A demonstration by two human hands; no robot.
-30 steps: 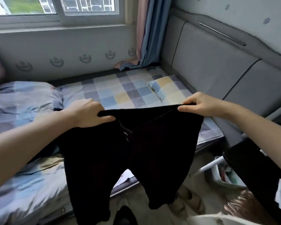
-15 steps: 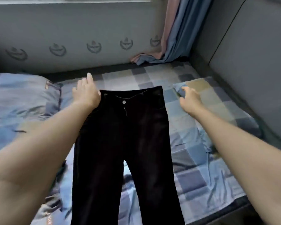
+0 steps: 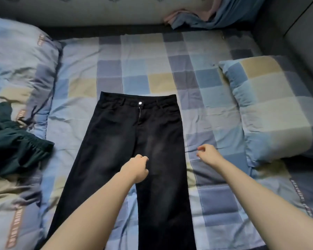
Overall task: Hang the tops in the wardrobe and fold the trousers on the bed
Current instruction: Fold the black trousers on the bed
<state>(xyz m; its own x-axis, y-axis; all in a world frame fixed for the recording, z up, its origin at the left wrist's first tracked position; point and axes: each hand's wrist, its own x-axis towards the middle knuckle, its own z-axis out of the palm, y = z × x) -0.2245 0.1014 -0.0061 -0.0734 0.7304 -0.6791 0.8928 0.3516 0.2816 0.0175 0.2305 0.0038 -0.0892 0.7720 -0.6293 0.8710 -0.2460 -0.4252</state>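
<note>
Black trousers [image 3: 134, 141] lie flat on the checked bed sheet [image 3: 206, 109], front side up. The waistband with its silver button is at the far end and the legs run toward me. My left hand [image 3: 136, 168] hovers over the crotch of the trousers with its fingers loosely curled and nothing visibly held. Just off the trousers' right edge, my right hand [image 3: 206, 153] is over the sheet, fingers also loosely curled and empty.
A dark green garment [image 3: 16, 145] lies bunched at the left on a rumpled quilt [image 3: 20, 60]. A checked pillow [image 3: 271, 105] sits at the right against the grey padded headboard [image 3: 305, 33]. Curtain ends [image 3: 206, 17] trail onto the far edge.
Both hands held the trousers up by the waistband, then laid them flat on the bed and let go. They have since drawn back toward me to mid-thigh level.
</note>
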